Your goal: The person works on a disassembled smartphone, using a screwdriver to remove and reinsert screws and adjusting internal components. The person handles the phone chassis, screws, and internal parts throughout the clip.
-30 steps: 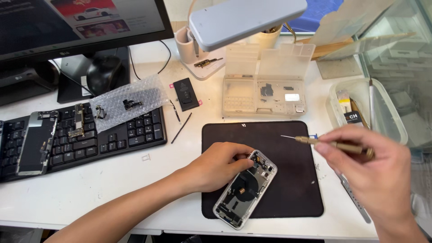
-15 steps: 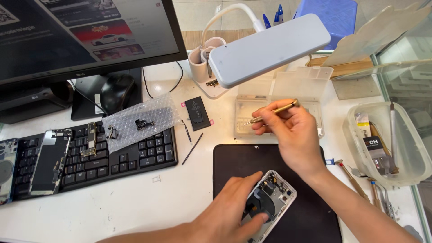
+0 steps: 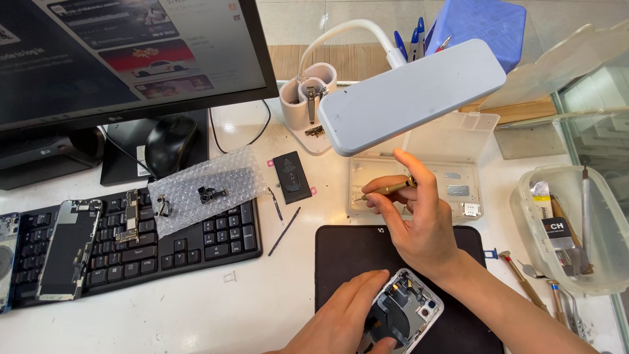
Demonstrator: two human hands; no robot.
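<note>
Left hand (image 3: 350, 314) pins opened phone (image 3: 403, 313) flat on black mat (image 3: 354, 252), 6 o'clock on worktop (image 3: 262, 308). Right hand (image 3: 419, 223) pinches brass screwdriver (image 3: 386, 190), tip over clear parts tray (image 3: 458, 190) at 1 o'clock, steadying it there.

Phone repair workbench, looking like a small electronics shop. White desk (image 3: 196, 314) is carrying an opened phone (image 3: 403, 311) on a black mat (image 3: 354, 252), a clear parts organizer (image 3: 452, 180), a tool tub (image 3: 576, 229), a lamp (image 3: 409, 95), loose boards sitting on a keyboard (image 3: 196, 239), monitor (image 3: 124, 59) glowing behind.
</note>
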